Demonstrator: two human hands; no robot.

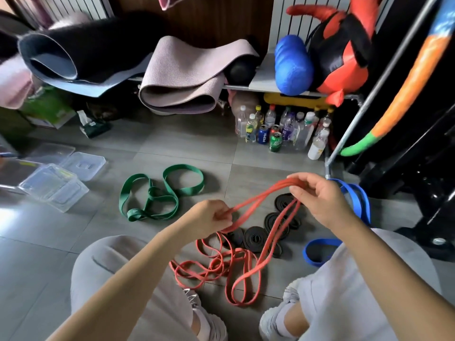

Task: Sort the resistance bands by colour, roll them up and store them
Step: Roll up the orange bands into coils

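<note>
- The red band stretches doubled between both hands above the floor. The left hand and right hand each keep a pinching grip on it.
- Its tail runs into the red tangle, so pulling may knot it.
- Dragged strands could unroll the rolled black bands beneath.

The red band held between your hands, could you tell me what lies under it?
Rolled black bands on the tiled floor; where the red band crosses them, parts are hidden.
</note>
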